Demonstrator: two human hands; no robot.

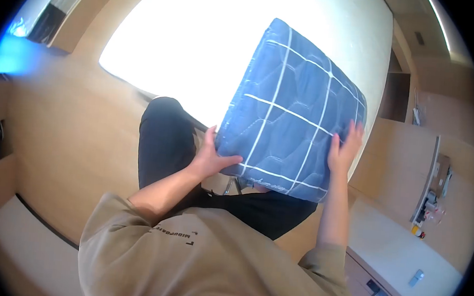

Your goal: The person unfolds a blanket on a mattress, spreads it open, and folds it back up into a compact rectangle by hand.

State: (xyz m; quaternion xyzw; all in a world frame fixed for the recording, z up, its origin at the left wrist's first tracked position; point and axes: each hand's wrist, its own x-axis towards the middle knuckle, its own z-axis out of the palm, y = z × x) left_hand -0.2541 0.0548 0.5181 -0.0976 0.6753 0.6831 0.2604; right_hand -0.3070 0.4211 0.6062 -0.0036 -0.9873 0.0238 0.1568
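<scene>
A folded blue quilted pad [300, 105] with white grid lines is tilted above my lap, its far part over a bright white surface. It has a shiny look, as if in clear plastic. My left hand [213, 156] grips its near left corner, thumb on top and some fingers hidden beneath. On the opposite edge, my right hand [347, 146] holds the pad with the thumb and fingers against its side and top. Its underside is out of sight.
The overexposed white surface [173, 39] spreads out in front of me. My dark-trousered knee [164, 126] is beside its near edge. At right, a shelf [435, 178] carries several small items above a pale cabinet top [405, 259]. Wooden floor [73, 136] lies at left.
</scene>
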